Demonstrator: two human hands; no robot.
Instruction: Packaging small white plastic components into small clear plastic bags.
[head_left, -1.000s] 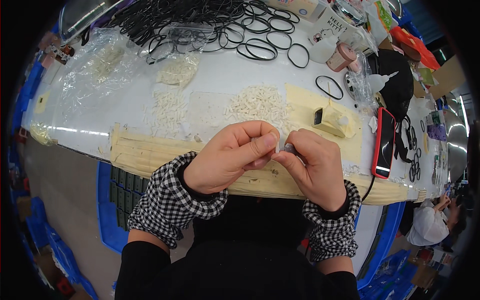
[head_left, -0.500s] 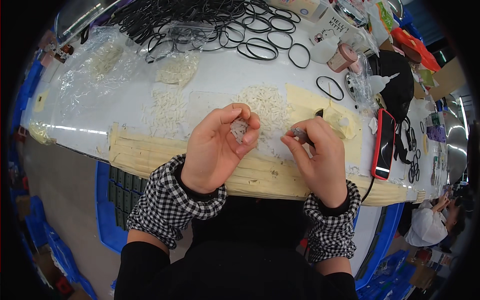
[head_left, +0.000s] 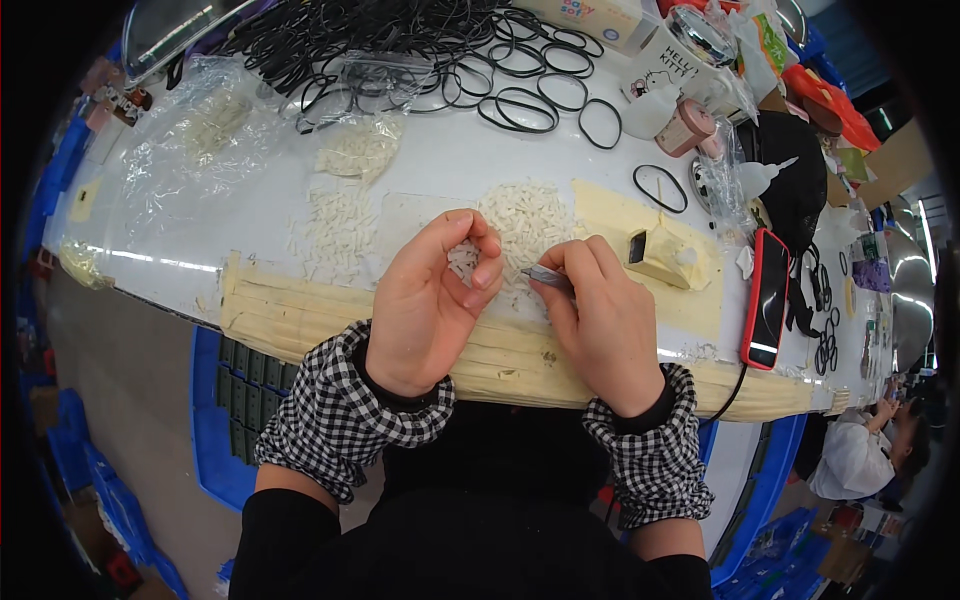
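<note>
While both hands (head_left: pixel 520 300) stay apart, left fingers (head_left: pixel 470 250) curl tighter.

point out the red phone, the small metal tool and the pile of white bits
red phone (head_left: pixel 766 298), head view, middle of its screen
small metal tool (head_left: pixel 547 275), head view, shaft by right fingers
pile of white bits (head_left: pixel 527 215), head view, heap's centre

Clear plastic bags (head_left: pixel 215 135): lying crumpled at the table's far left, holding small white pieces.
Cardboard box (head_left: pixel 600 15): sitting at the far edge, cream with coloured print.
Phone (head_left: pixel 766 298): lying right of the hands, red-cased, its dark screen facing up.
</note>
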